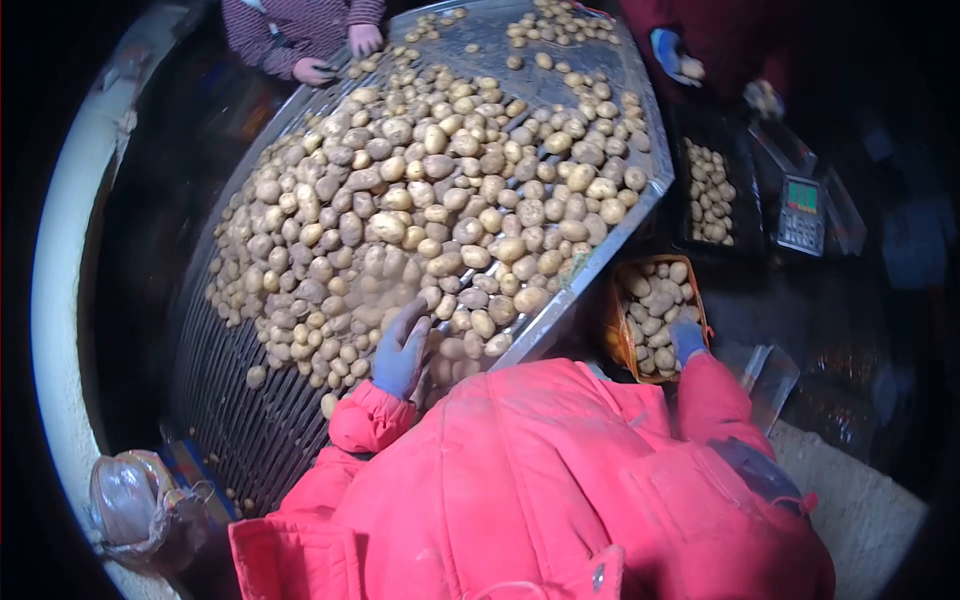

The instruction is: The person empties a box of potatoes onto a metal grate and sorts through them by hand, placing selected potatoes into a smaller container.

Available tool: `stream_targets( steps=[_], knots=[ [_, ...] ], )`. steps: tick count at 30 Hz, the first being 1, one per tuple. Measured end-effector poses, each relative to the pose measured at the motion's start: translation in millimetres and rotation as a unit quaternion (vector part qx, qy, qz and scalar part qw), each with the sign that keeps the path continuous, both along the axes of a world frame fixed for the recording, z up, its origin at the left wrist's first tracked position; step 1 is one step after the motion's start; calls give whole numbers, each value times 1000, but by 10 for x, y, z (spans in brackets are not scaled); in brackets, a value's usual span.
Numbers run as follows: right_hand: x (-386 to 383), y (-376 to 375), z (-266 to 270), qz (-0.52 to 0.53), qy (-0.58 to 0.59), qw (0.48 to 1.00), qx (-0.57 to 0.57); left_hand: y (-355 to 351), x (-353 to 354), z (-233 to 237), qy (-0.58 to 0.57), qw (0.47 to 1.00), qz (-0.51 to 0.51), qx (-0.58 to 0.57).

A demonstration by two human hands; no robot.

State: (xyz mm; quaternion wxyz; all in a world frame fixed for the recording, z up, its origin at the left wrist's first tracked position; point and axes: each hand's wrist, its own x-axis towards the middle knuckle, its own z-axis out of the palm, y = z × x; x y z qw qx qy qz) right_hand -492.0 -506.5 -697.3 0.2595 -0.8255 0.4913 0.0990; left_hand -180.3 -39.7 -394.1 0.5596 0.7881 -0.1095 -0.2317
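Observation:
A wide heap of potatoes (460,200) covers the slatted metal sorting table (240,400) before me. My left hand (402,355), in a blue-grey glove, lies at the near edge of the heap, its fingers stretched forward and the thumb apart. Off to the right, my right hand (688,338) reaches over the right side of an orange basket (613,335) of potatoes. Its blue glove touches the potatoes in the basket (655,300), and the fingertips are mostly hidden; I cannot tell if they grip one.
Beyond the basket are a black tray (740,225) of potatoes and a digital scale (802,215). Across the table, one person's gloved hands (365,40) rest by its edge; another person's hand (685,65) shows at upper right. A plastic bag (140,500) lies lower left.

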Motion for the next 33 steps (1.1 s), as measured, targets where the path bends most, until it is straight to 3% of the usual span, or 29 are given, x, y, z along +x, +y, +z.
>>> stream_targets(
  steps=[3,6,8,10,12,13,15,16,19,22,26,28,30,31,33],
  knots=[
    [569,99,618,-42,-154,983,-94,218,-90,140,74,990,114,26],
    [1465,590,1849,7,-397,915,-72,594,-160,105,-7,990,120,69],
    [1907,962,2363,159,-444,874,-117,908,-228,-55,-25,984,152,87],
    [2193,1372,2643,331,-437,834,-69,1237,-334,-187,-119,961,181,173],
    [2389,1817,2593,462,-391,796,-8,1537,-464,-319,-156,948,197,197],
    [2443,2049,2604,470,-392,791,-4,1611,-520,-302,-166,935,201,241],
    [2454,2447,2616,571,-341,744,-66,1718,-651,-251,-183,896,212,345],
    [2464,2489,2580,580,-344,736,-58,1816,-717,-239,-161,882,184,403],
    [2505,2366,2524,618,-297,725,-68,1935,-934,-153,-64,903,133,404],
    [2697,2023,2449,663,-280,689,-90,2060,-1133,-222,-15,886,87,454],
    [3037,1482,2706,650,-213,693,-229,1893,-1153,-114,-5,885,119,449],
    [3286,1106,2709,613,-205,748,-150,1804,-1130,-187,-26,898,74,433],
    [3447,661,2624,565,-267,724,-293,1717,-1094,-380,-42,896,64,437],
    [3474,589,2605,565,-264,724,-296,1626,-1054,-421,-32,902,56,427],
    [3514,515,2558,471,-337,703,-412,1286,-954,-349,-19,918,59,392]
  ],
)
